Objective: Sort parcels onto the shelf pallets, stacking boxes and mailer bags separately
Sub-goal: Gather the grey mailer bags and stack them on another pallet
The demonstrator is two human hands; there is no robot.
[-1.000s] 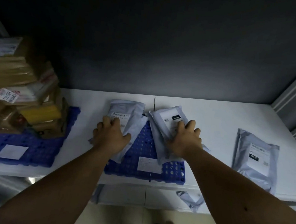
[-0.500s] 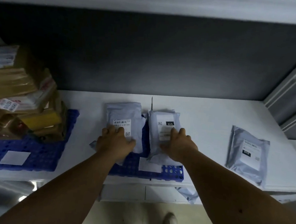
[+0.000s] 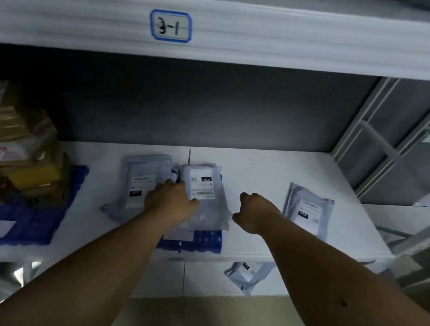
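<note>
The middle blue pallet (image 3: pixel 202 239) sits at the front edge of the white shelf (image 3: pixel 260 172), and most of it is covered by two grey mailer bags lying side by side. The left hand (image 3: pixel 169 201) rests flat across the seam between them, fingers fairly straight and pressing down on the left mailer bag (image 3: pixel 141 179) and the edge of the right mailer bag (image 3: pixel 203 188); the blur makes it hard to say whether a fingertip is hooked under an edge. The right hand (image 3: pixel 255 212) hovers just to the right of the pallet, above bare shelf, its fingers curled into a loose fist with nothing in it. Further right of the pallet, well apart from it, a third mailer bag (image 3: pixel 307 211) lies flat on the shelf. Left of the pallet, a second blue pallet (image 3: pixel 18 225) carries a leaning stack of brown taped boxes (image 3: pixel 13 148). Below the pallet's level, another mailer bag (image 3: pixel 246 275) hangs out from the lower tier. Above it all, the upper shelf beam bears a label reading 3-1 (image 3: pixel 170 26).
</note>
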